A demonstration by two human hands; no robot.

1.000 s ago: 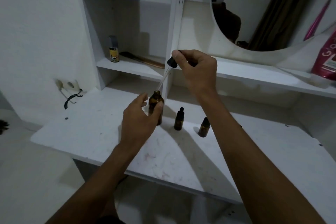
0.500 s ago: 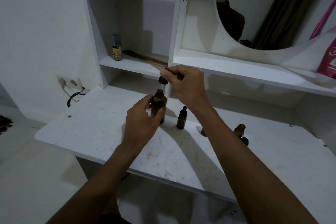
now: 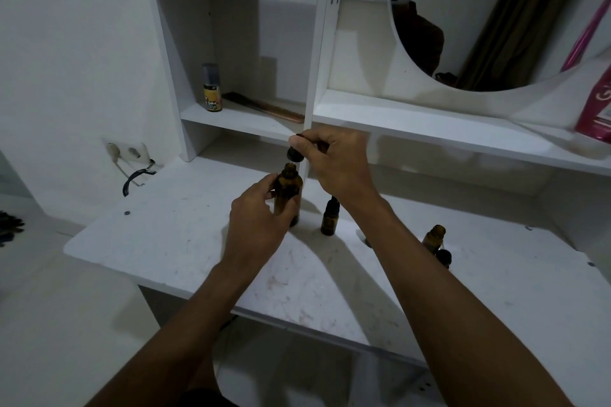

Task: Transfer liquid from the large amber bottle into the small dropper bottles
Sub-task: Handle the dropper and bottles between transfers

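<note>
The large amber bottle (image 3: 288, 190) stands on the white table (image 3: 185, 241), and my left hand (image 3: 258, 221) is wrapped around its body. Just above its open neck my right hand (image 3: 334, 162) pinches the black dropper cap (image 3: 295, 154), whose glass tube reaches down into the bottle. A small capped dropper bottle (image 3: 329, 217) stands to the right of the big one. Farther right an uncapped small amber bottle (image 3: 434, 237) stands beside a black cap (image 3: 443, 256), both partly hidden behind my right forearm.
A shelf unit rises behind the table with a small yellow-labelled bottle (image 3: 211, 89) and a comb (image 3: 264, 106). A round mirror (image 3: 479, 16) is at the upper right and a pink bottle (image 3: 596, 109) on the right shelf. A wall socket and black cable (image 3: 132, 172) sit left.
My right hand has lowered the dropper from high above the large bottle until its tube is inside the neck. The view has shifted, bringing the uncapped small bottle into sight.
</note>
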